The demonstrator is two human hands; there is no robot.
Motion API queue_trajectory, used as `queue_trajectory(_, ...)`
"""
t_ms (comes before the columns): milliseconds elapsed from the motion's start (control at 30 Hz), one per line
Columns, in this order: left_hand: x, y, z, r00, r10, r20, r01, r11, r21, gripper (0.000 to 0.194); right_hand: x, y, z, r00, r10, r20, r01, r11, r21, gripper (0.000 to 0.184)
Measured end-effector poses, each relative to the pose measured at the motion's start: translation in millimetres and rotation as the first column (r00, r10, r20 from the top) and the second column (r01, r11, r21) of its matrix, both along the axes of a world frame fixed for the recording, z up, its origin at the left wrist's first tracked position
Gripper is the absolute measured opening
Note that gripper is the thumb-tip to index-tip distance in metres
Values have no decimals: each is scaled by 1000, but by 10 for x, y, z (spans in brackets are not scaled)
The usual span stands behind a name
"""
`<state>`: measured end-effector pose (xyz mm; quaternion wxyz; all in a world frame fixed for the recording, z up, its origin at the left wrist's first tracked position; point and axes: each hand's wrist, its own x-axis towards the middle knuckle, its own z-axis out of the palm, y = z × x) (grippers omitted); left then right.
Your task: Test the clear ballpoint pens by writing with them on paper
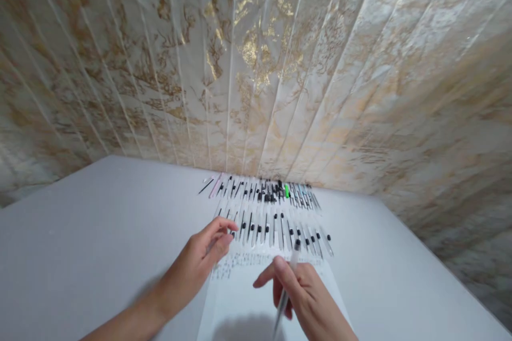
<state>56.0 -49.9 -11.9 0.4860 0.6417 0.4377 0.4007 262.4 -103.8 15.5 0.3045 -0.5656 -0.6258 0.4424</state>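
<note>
My right hand [304, 293] is closed round a pale pen [286, 289] with a dark tip, held over a white sheet of paper [248, 298] with faint lines of writing near its top. My left hand [204, 256] hovers at the sheet's upper left corner, thumb and forefinger pinched together at the near row of pens [276, 226]; whether it holds one is not visible. A second row of pens [264, 189], one with a green cap [286, 190], lies farther back by the wall.
A white table [100, 224] carries everything. A marbled gold and cream panelled wall [256, 64] rises straight behind the pens and wraps round the right side.
</note>
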Motion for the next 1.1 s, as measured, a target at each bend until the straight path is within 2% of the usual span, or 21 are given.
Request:
queue_trajectory(67, -168, -50, -219, 989, 21, -147, -2, 992, 129, 22, -40, -42, -165, 988, -53, -147, 42, 996, -80, 63)
queue_trajectory(100, -242, -76, -308, 981, 12, -194, 25, 981, 191, 23, -80, -45, -240, 982, -73, -176, 61, 995, -74, 59)
queue_trajectory(167, -349, -129, -436, 964, -26, -265, 101, 957, 272, 24, -185, -17, -371, 983, -110, -150, 115, 993, 26, 42)
queue_trajectory(267, -408, -191, -535, 938, -87, -336, 199, 928, 314, 30, -356, 71, -546, 985, -148, -86, 161, 972, 170, 18)
queue_trajectory(367, -404, -213, -591, 921, -106, -374, 241, 910, 337, 40, -486, 139, -721, 973, -206, -105, 220, 964, 149, 11)
queue_trajectory(467, -408, -209, -636, 912, -60, -407, 214, 914, 345, 43, -554, 155, -854, 951, -293, -98, 303, 946, 113, 13)
queue_trajectory(600, -428, -197, -658, 895, -18, -447, 185, 924, 334, 42, -576, 150, -900, 948, -308, -80, 315, 944, 102, 14)
queue_trajectory(1100, -458, -187, -653, 889, -40, -456, 195, 935, 297, 38, -568, 139, -911, 954, -292, -62, 296, 953, 68, 15)
